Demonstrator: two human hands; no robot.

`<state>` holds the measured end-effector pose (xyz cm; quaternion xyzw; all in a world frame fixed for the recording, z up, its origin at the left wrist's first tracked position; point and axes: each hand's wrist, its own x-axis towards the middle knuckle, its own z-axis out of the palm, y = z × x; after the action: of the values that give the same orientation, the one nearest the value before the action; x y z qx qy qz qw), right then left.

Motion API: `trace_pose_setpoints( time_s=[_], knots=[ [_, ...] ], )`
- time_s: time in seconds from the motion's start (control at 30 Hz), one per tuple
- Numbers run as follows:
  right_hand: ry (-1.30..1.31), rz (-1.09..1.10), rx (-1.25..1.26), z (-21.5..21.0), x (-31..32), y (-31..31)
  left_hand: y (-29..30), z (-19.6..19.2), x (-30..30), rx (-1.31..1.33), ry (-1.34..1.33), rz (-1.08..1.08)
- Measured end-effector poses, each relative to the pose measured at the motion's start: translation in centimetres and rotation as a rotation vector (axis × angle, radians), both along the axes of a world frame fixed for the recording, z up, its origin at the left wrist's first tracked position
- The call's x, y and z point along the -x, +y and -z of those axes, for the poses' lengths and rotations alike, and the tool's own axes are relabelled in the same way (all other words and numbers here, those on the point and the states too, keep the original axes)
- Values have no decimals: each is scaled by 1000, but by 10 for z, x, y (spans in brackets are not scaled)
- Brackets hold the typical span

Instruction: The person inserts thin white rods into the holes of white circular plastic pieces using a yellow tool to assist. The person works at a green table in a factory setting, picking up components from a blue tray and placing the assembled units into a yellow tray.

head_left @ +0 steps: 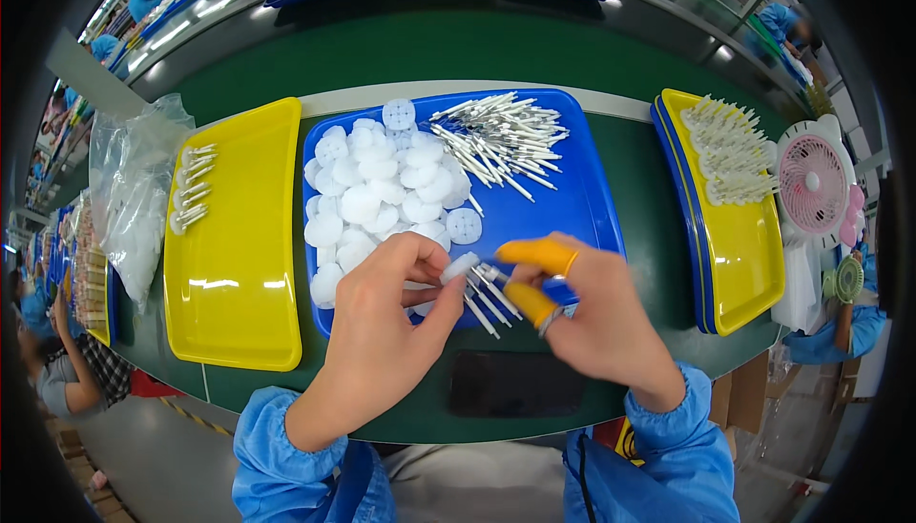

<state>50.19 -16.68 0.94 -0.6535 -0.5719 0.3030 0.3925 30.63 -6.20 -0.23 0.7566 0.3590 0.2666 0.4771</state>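
A green workbench [401, 65] carries a blue tray [582, 208] between two yellow trays, the left one [239, 265] holding a few finished pieces. White discs [377, 189] crowd the blue tray's left half; white sticks [501, 136] lie at its far edge. Over its near edge, the left hand [382, 342] pinches one white disc [460, 266], while the right hand [596, 318], in orange finger cots, grips a bundle of sticks [487, 299], apparently touching the disc.

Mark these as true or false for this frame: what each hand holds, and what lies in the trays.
1. The left hand pinches a white disc. True.
2. The right hand is bare-fingered. False: orange finger cots cover two fingers.
3. The right hand holds several white sticks. True.
4. The blue tray holds only discs. False: a stick pile lies there too.
5. The left yellow tray is full. False: a few pieces sit at its far left.
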Motion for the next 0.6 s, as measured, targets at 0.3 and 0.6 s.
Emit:
trace_pose_setpoints(
  time_s=[0.3, 0.6],
  knots=[
    [-269, -157, -212, 16, -2, -6, -1, 4, -4, -127, -41, 34],
    [-302, -127, -216, 16, -2, -4, -3, 6, -3, -104, 14, -14]
  ],
)
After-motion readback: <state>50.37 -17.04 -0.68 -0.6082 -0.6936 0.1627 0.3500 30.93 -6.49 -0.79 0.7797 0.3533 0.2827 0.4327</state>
